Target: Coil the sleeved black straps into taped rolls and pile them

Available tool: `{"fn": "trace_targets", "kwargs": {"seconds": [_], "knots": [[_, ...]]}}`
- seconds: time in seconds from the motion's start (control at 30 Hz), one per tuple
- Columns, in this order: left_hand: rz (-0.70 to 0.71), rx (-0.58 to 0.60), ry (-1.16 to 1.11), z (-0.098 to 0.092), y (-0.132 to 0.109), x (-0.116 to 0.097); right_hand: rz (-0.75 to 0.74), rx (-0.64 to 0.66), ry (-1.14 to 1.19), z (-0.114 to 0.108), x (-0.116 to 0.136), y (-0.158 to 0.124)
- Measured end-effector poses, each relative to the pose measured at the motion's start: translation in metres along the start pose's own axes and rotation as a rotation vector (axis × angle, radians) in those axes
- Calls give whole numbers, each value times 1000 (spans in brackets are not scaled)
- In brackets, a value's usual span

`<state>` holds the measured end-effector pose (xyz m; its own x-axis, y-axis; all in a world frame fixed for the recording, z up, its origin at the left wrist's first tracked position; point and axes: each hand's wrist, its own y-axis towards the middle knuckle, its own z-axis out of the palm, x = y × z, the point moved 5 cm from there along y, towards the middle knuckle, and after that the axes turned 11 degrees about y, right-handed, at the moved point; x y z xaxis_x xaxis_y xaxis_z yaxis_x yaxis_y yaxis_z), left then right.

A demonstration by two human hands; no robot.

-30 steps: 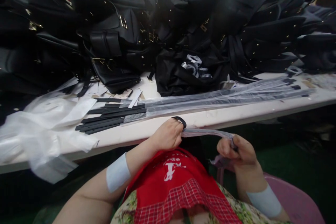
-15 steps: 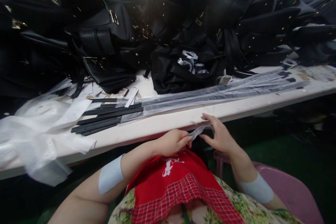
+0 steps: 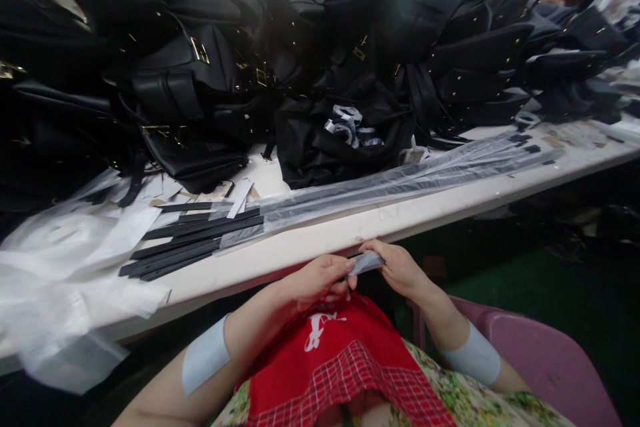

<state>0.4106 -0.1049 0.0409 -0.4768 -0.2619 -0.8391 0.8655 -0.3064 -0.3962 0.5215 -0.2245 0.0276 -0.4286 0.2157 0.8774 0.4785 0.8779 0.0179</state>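
Between my two hands is a short piece of translucent plastic wrap (image 3: 367, 263) around something dark, held just off the table's front edge. My left hand (image 3: 324, 279) pinches its left end, fingers curled. On its right end, my right hand (image 3: 399, 268) is closed, thumb and fingers pressed together. What lies inside the wrap is mostly hidden. Beyond the hands, black straps (image 3: 195, 240) lie along the table, their right-hand lengths covered by clear plastic sleeves (image 3: 350, 199).
Black bags with metal buckles (image 3: 175, 93) are heaped along the back of the white table (image 3: 300, 240). Crumpled white plastic sheeting (image 3: 55, 293) hangs over the left front edge. Clear-wrapped rings (image 3: 345, 123) rest on a black bag. A pink chair (image 3: 530, 353) stands at right.
My right hand, spread around the plastic before, has closed on its right end and drawn it straighter. The view has shifted slightly to the right.
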Motion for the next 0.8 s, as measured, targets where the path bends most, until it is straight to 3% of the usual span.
{"fn": "trace_targets", "kwargs": {"seconds": [0.07, 0.17, 0.27, 0.37, 0.47, 0.53, 0.6, 0.7, 0.73, 0.8], "knots": [[108, -64, -111, -2, 6, -15, 41, 90, 128, 22, 1, 1], [289, -297, -250, -19, 24, -34, 112, 274, 399, 64, 13, 1], [425, -586, 20, -40, 37, -37, 76, 416, 694, 83, 39, -4], [451, -716, 669, -43, 38, -26, 49, 375, 890, 63, 50, -7], [438, -679, 1186, -29, 30, -10, 62, 203, 941, 23, 35, -4], [435, -614, 1307, -18, 24, -5, 125, 40, 853, -2, 15, 1], [386, -539, 1200, -10, 21, -4, 178, -169, 598, -24, -2, 7], [216, -382, 688, -3, 25, 1, 49, -399, 126, -40, -2, 9], [173, -322, 497, 1, 27, 2, -26, -379, 49, -35, 2, 9], [142, -252, 208, 6, 29, -1, -105, -203, 71, -9, 8, 8]]}}
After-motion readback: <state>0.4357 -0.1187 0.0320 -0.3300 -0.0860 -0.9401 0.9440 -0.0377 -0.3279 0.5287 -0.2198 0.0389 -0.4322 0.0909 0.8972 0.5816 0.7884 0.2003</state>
